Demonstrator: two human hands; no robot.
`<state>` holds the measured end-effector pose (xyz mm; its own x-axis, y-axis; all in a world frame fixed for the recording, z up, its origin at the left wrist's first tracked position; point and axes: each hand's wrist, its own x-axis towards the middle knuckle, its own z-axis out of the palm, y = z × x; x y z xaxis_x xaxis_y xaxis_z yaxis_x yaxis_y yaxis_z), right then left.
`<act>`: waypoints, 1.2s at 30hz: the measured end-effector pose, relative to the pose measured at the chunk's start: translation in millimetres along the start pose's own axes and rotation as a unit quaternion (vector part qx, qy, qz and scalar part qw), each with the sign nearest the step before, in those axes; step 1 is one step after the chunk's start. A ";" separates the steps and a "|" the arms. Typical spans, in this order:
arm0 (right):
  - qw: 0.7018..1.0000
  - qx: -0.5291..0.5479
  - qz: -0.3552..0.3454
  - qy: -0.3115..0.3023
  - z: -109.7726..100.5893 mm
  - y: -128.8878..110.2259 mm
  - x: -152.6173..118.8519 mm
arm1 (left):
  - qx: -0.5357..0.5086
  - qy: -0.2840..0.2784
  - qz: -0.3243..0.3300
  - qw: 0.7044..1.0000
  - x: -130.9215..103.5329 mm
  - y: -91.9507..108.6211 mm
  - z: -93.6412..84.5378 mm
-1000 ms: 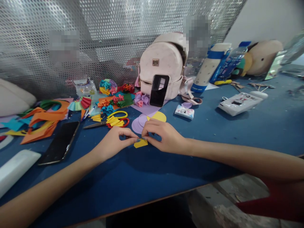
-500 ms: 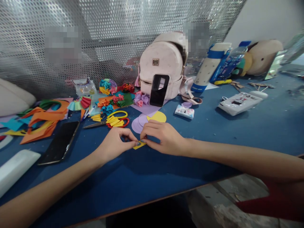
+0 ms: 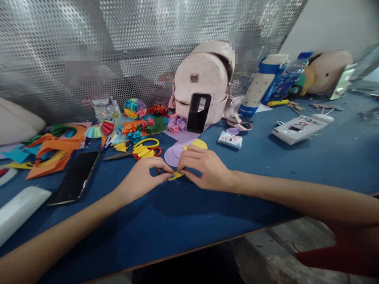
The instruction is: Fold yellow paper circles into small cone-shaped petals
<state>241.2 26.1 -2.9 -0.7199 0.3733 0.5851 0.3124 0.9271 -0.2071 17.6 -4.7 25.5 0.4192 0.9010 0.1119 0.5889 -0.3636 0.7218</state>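
A small folded piece of yellow paper (image 3: 177, 175) is pinched between both hands, just above the blue table. My left hand (image 3: 145, 175) is closed on its left end with thumb and forefinger. My right hand (image 3: 207, 169) grips the right end the same way, covering part of it. Just beyond the fingers lie purple paper circles (image 3: 171, 155) and a yellow paper circle (image 3: 199, 144). Scissors (image 3: 121, 154) with yellow and red handles rest to the left, with several pleated yellow paper pieces (image 3: 143, 151) on the handles.
A dark phone (image 3: 75, 177) and orange paper scraps (image 3: 49, 157) lie at left. Paper flowers (image 3: 134, 108) sit farther back. Another phone (image 3: 199, 113) leans on a pale backpack (image 3: 201, 79). Tissue packs (image 3: 230, 139) and a flask (image 3: 257, 86) stand to the right; the table's front edge (image 3: 189, 251) is near.
Both hands have lifted the yellow paper slightly and tilted it a little. It looks narrower now, and the pinching fingers have shifted along it.
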 end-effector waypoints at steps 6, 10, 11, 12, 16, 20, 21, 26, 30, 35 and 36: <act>0.990 -0.113 -0.087 0.014 -0.4 3.4 -0.3 | -0.017 -0.029 -0.026 0.999 0.4 -1.7 -2.9; 0.993 -0.099 -0.069 0.002 -1.0 -2.3 0.6 | -0.027 -0.016 -0.030 0.999 -0.8 -5.5 -1.6; 0.995 -0.087 -0.055 -0.004 -0.8 -4.5 0.7 | -0.021 -0.007 -0.026 0.999 -1.7 -5.1 -0.9; 0.996 -0.074 -0.040 -0.008 -0.4 -6.7 0.8 | -0.012 0.004 -0.019 1.000 -2.9 -4.0 -0.1; 1.000 -0.023 0.015 -0.010 1.8 -11.8 -0.1 | 0.070 0.061 0.050 0.994 -8.7 4.1 4.3; 1.000 -0.008 0.024 -0.001 2.3 -10.1 -1.5 | 0.153 0.095 0.132 0.975 -11.0 7.6 7.0; 1.000 -0.013 0.023 0.004 2.1 -9.3 -1.7 | 0.156 0.096 0.139 0.973 -10.7 6.9 6.9; 0.998 -0.051 0.007 0.027 -0.6 -7.2 -1.1 | 0.103 0.090 0.107 0.985 -6.5 0.5 3.0; 0.995 -0.086 -0.014 0.038 -2.6 -5.3 -0.2 | 0.036 0.075 0.027 0.996 -5.4 -1.3 1.5; 0.989 -0.134 -0.043 0.045 -2.8 -0.8 -0.8 | 0.008 0.064 -0.001 0.998 -5.5 -0.3 2.6; 0.987 -0.145 -0.051 0.046 -2.6 -0.2 -0.9 | 0.006 0.067 0.002 0.998 -5.4 -0.2 2.8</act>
<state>243.4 25.5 -1.3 -0.7016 0.2610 0.6631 0.4147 0.9063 0.0821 17.1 -10.1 22.8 0.3254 0.9230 0.2052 0.5959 -0.3687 0.7134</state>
